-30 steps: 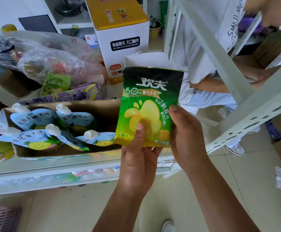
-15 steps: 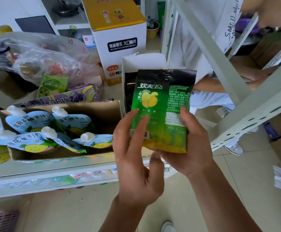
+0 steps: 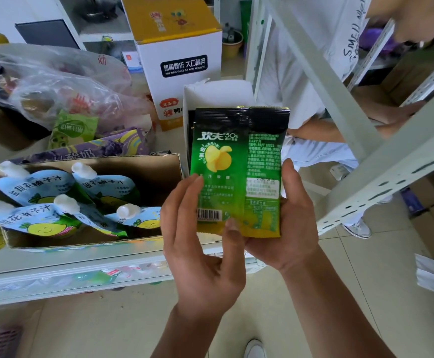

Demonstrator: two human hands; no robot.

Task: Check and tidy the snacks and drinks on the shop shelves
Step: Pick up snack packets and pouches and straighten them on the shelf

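Okay, big picture first: the shelf [image 3: 81, 259] is only part tidied, by my read. The clear plastic bag [image 3: 55, 86] of mixed goods slumps at the back left, and the yellow-topped carton [image 3: 179, 47] stands behind. The cardboard tray [image 3: 159, 169] holds spouted juice pouches [image 3: 43, 187] lying at loose angles, so that row looks unsorted. Just right of the tray, the torn-open white box [image 3: 218, 94] stands upright with dark packets inside, which I'd guess is where this one belongs.

Now the item in hand: the green fruit-gummy packet [image 3: 239, 161] is up in the air, in front of the white box and above the shelf's front edge. So we're at the checking step, with putting it back and the rest of the shelf to come.

The packet is upright, long axis running bottom to top. Its dark sealed top points up and away from me, its yellow end is down, and the printed back faces the camera.

The right hand [image 3: 288, 223] is clamped on its lower right, thumb up the edge. The left hand [image 3: 200, 254] is spread, fingers straight along the left edge, thumb tip by the barcode [image 3: 209, 214].
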